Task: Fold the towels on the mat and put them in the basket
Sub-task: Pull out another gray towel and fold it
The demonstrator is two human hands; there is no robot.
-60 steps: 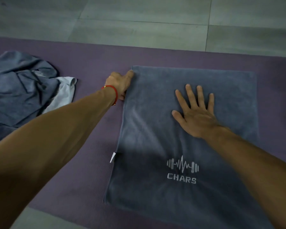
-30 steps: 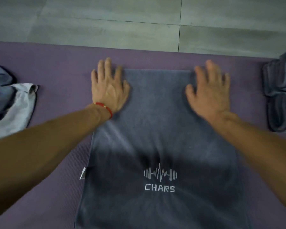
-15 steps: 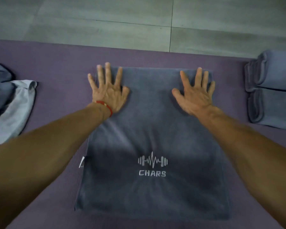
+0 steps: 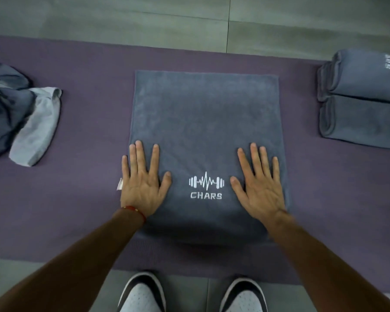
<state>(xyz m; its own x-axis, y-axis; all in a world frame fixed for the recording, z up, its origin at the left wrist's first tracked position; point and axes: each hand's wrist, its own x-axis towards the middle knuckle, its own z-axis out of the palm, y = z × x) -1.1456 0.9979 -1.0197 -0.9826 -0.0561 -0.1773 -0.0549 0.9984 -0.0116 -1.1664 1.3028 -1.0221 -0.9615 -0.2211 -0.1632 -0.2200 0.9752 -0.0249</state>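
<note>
Pressing both palms flat, we hold one grey towel (image 4: 206, 122) spread on the purple mat (image 4: 88, 199). Our left hand (image 4: 142, 185) lies with straight, slightly spread fingers over the towel's left edge, a red bracelet (image 4: 134, 210) at its wrist, gripping nothing. Our right hand (image 4: 260, 188) lies the same way near the right edge, fingers straight, nothing held. Between the two hands sits one white logo (image 4: 206, 185) reading CHARS under a barbell mark. One small white tag (image 4: 119, 183) pokes out just beside our left hand. To the left lies one crumpled pile of towels (image 4: 16, 113), dark and pale grey. To the right we count two folded towels (image 4: 360, 97), touching side by side. Two shoes (image 4: 142, 293) stand on the tiled floor (image 4: 122, 19).
</note>
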